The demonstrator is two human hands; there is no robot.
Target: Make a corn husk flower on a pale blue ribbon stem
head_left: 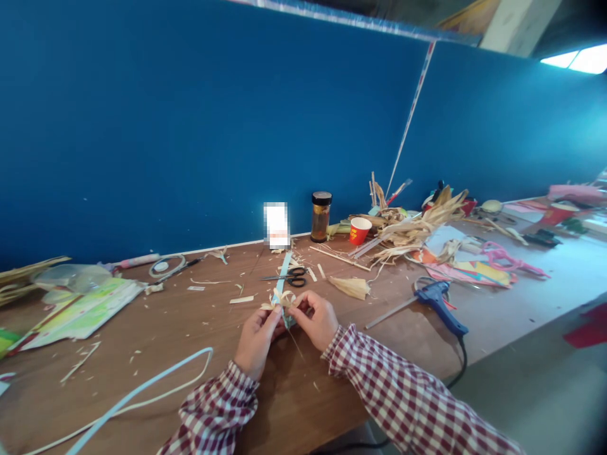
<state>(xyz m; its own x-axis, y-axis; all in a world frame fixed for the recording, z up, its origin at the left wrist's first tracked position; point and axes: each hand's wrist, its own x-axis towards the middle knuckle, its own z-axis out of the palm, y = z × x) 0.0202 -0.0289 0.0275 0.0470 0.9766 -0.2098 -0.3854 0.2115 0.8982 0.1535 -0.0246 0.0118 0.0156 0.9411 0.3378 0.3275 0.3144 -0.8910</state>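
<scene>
Both hands meet over the brown table around a small flower-like piece of pale curled corn husk [286, 298]. My left hand [256, 336] pinches its near left side between thumb and fingers. On the right side, the fingers of my right hand [318, 319] are closed on one of its curled husk petals. A light-blue strip [284, 272] runs from the piece toward the back of the table; whether it is joined to it I cannot tell. Just beyond the hands lie black-handled scissors [296, 277]. A loose dry husk [349, 287] rests to their right.
A blue glue gun [441, 304] with its cord lies at right. Behind stand a dark-lidded jar [321, 218], a red paper cup [360, 231] and a heap of dry husks [424, 221]. A painted sheet [85, 309] and a pale blue cable [142, 381] lie left. A blue partition [213, 126] bounds the table.
</scene>
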